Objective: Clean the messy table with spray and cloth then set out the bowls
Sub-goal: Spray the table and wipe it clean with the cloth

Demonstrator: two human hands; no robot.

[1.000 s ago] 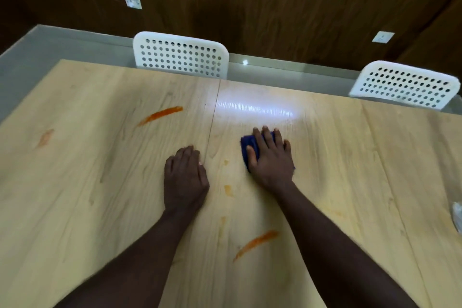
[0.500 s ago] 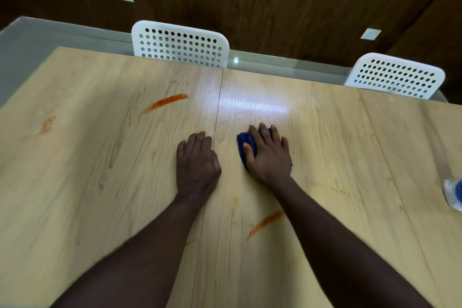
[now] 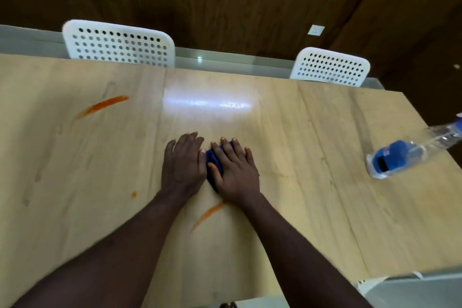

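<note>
My right hand (image 3: 235, 170) presses flat on a folded blue cloth (image 3: 212, 159) in the middle of the light wooden table (image 3: 312, 157); most of the cloth is hidden under the palm. Right beside it, my left hand (image 3: 183, 165) lies flat on the table, fingers together, touching the cloth's left edge. An orange smear (image 3: 208, 214) runs just under my right wrist. A longer orange streak (image 3: 102, 106) lies at the far left, and a small orange spot (image 3: 134, 194) sits left of my left forearm. A clear spray bottle with a blue label (image 3: 405, 155) lies on its side at the right edge. No bowls are in view.
Two white perforated chairs stand at the table's far side, one at the left (image 3: 117, 44) and one at the right (image 3: 330, 67). A dark wood wall rises behind them. A grey surface (image 3: 412, 290) shows at the bottom right corner.
My left hand has slid right until it meets the cloth and my right hand. The view has shifted right, bringing the spray bottle fully into sight.
</note>
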